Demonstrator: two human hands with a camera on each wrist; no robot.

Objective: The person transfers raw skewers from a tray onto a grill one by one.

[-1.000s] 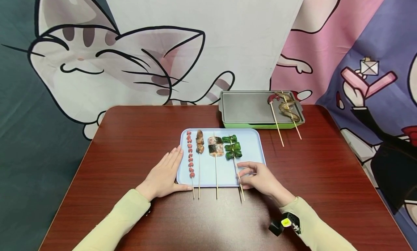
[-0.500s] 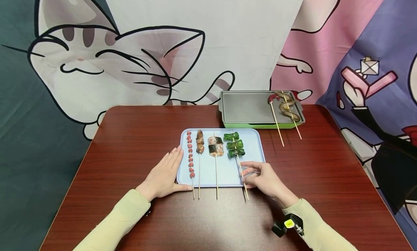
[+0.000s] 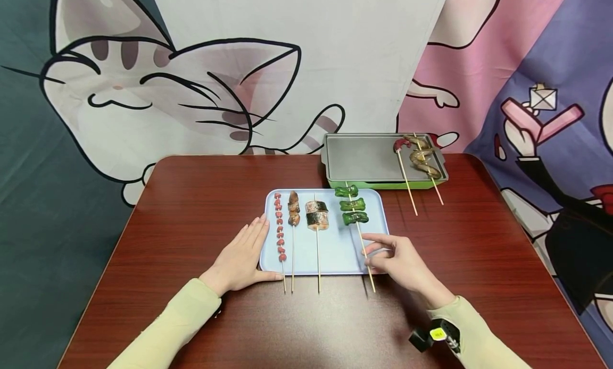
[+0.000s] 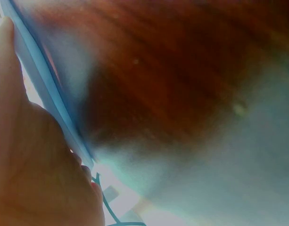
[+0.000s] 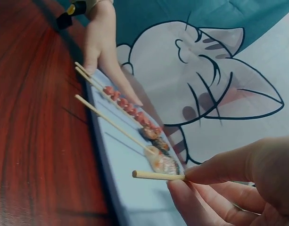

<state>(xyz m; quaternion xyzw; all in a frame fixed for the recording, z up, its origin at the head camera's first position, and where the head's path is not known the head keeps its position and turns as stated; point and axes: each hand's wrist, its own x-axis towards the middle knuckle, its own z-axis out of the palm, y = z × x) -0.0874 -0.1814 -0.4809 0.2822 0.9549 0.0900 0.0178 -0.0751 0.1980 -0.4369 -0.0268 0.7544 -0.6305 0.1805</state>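
Note:
My right hand pinches the stick of a green pepper skewer between thumb and fingers, over the right part of the light blue tray. In the right wrist view the blunt end of that stick pokes out of the pinch. With fingers straight, my left hand rests along the tray's left edge, its thumb at the front left corner. Lying on the tray are a skewer of small red pieces, a brown meat skewer and a skewer with dark-banded rolls.
Behind the tray stands a grey pan with a green base. A skewer with a dark red curled piece and a brown wavy skewer lie at its right side, their sticks hanging over the front rim. A cartoon cloth hangs behind the brown table.
The green pepper skewer has moved right and away from me with my right hand, its tip now overlapping the tray's far edge. My left hand has stayed put.

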